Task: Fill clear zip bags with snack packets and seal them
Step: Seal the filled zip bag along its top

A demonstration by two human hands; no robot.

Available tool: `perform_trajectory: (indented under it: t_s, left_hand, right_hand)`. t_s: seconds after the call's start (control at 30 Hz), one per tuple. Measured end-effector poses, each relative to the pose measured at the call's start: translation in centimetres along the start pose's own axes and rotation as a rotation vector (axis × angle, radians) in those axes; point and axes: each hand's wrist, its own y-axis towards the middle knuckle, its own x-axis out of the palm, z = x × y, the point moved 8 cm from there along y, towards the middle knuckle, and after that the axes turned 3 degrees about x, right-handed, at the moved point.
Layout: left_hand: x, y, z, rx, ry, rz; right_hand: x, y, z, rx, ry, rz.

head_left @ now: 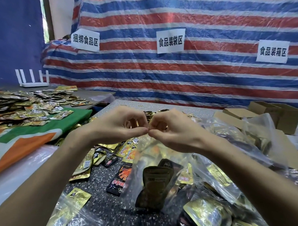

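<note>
Two hands meet mid-scene, above the desk (98,182): your left hand (120,127) and right hand (171,130) come thumb tip to thumb tip. The fingers (141,129) on both sides are curled and pinching the top edge of the clear zip bag (153,152), which hangs down from that pinch toward you. Inside it, dark snack packets (155,184) stand upright, low in the bag. Loose packets (120,181) lie on the speckled desk just left of it, and filled bags (218,191) crowd the near right. Far left, a big pile of packets (26,108) sits on a green and orange cloth (42,139). Far right, cardboard boxes (263,113) stand before the striped tarp (180,76).
</note>
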Motion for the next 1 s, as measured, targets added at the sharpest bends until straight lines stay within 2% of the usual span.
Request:
perform_trajectory:
  t_s: [0.1,0.3,0.47,0.57,0.7,1.0]
  left_hand:
    - [0.1,0.0,0.0,-0.003,0.033,-0.023]
    - [-0.2,-0.5,0.1,0.03,-0.005,0.028]
    - [0.2,-0.7,-0.1,0.047,-0.027,0.085]
    - [0.5,-0.5,-0.6,0.004,-0.055,0.046]
    - [0.7,-0.5,-0.2,0.001,-0.031,-0.031]
    - [0.8,-0.2,0.2,0.044,-0.148,0.046]
  right_hand:
    - [0.2,0.0,0.0,0.012,-0.012,0.0]
    - [0.4,-0.2,0.3,0.054,0.137,-0.052]
    - [0.3,-0.2,0.3,0.056,0.052,-0.047]
    - [0.3,-0.2,0.2,0.054,-0.029,-0.019]
    - [0.3,-0.5,0.4,0.051,0.04,-0.036]
    - [0.2,-1.2,0.8,0.048,-0.016,-0.091]
